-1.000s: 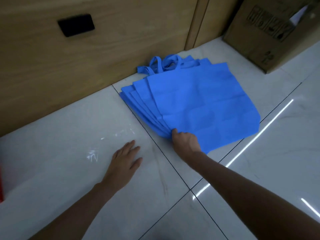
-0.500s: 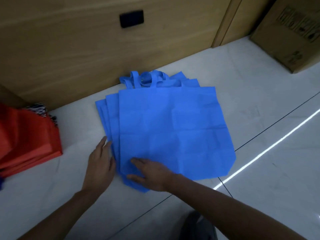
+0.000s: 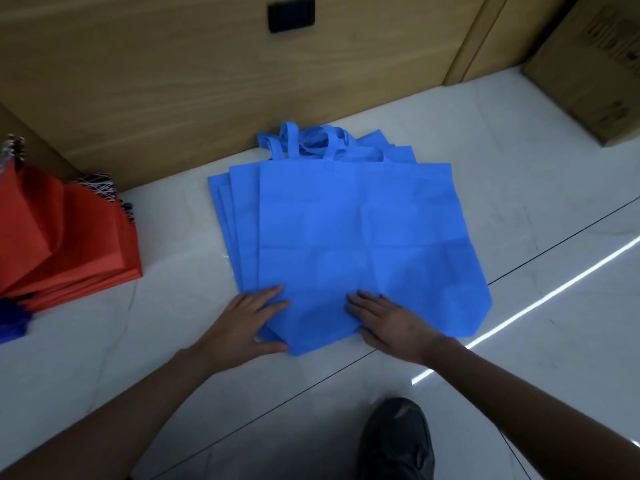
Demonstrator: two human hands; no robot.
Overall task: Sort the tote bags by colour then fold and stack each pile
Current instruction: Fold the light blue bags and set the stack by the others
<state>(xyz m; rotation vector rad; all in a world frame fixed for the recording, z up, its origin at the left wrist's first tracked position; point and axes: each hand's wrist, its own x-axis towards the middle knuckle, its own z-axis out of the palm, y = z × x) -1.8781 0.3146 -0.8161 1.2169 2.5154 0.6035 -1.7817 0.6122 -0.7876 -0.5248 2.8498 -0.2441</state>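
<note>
A fanned pile of several blue tote bags (image 3: 360, 244) lies flat on the white tiled floor, handles (image 3: 301, 140) pointing at the wooden wall. My left hand (image 3: 249, 323) lies flat with straight fingers on the pile's near left corner. My right hand (image 3: 388, 320) rests flat on the top bag's near edge, fingers pointing left. A stack of red tote bags (image 3: 62, 237) sits at the far left, with a bit of dark blue fabric (image 3: 12, 320) below it.
A wooden wall (image 3: 173, 81) with a black recessed handle (image 3: 291, 13) runs behind the bags. A cardboard box (image 3: 595, 71) stands at the upper right. A dark shoe (image 3: 394, 441) is at the bottom, near the pile's front edge.
The pile has swung round and come closer. My left hand went from the bare floor onto the pile's left corner. My right hand moved from the corner to the near edge.
</note>
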